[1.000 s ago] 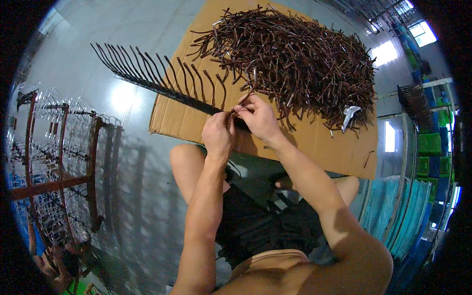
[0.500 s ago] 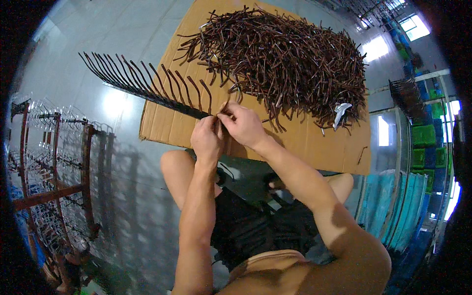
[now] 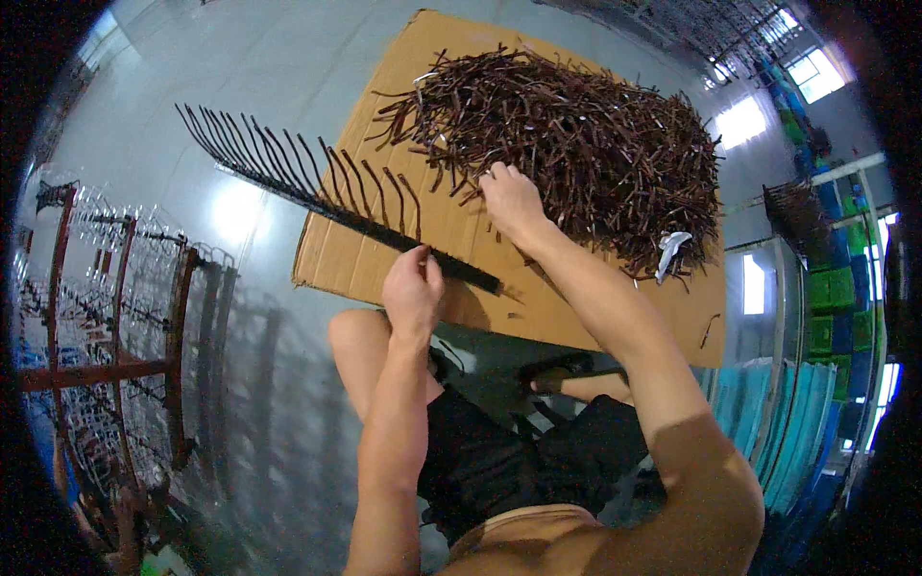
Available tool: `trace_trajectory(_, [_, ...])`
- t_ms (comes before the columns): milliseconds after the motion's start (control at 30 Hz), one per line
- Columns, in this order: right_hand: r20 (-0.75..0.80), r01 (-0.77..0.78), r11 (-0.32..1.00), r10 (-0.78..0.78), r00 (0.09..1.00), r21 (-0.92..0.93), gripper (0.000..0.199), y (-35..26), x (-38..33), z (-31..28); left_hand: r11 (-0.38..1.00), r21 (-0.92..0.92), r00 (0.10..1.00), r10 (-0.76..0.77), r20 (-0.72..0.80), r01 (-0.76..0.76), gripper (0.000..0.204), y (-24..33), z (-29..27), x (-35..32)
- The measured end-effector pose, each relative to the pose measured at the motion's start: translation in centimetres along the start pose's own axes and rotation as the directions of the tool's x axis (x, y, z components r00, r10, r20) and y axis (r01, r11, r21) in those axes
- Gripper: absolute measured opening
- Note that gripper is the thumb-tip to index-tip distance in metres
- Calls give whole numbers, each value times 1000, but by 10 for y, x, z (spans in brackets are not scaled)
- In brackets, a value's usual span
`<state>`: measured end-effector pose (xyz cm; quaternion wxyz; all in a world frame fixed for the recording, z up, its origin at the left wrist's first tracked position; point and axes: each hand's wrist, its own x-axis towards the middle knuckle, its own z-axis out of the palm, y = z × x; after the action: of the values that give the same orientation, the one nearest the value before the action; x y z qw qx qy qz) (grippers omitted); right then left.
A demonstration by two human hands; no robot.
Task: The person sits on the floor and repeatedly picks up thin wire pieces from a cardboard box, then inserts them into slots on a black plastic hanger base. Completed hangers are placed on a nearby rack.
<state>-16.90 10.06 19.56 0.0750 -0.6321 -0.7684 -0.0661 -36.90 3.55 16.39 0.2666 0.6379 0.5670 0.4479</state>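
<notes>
From the head camera, the left hand (image 3: 413,288) is closed around the long dark metal bar of a rake head with curved black tines (image 3: 317,197); its long axis runs from upper left down to lower right, the free end jutting past the fist toward the right. The right hand (image 3: 512,199) is farther up and right, fingers curled narrowly into the near edge of the heap of thin dark-brown metal strips (image 3: 586,144) on the flat brown cardboard sheet (image 3: 384,259); whether they pinch a strip cannot be told.
</notes>
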Motion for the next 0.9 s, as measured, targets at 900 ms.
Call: trace_trajectory(900, [56,-226,512,326,944,829,20,-94,-47,-23,987,146,992,51,116,-68,15,-1,-3,6])
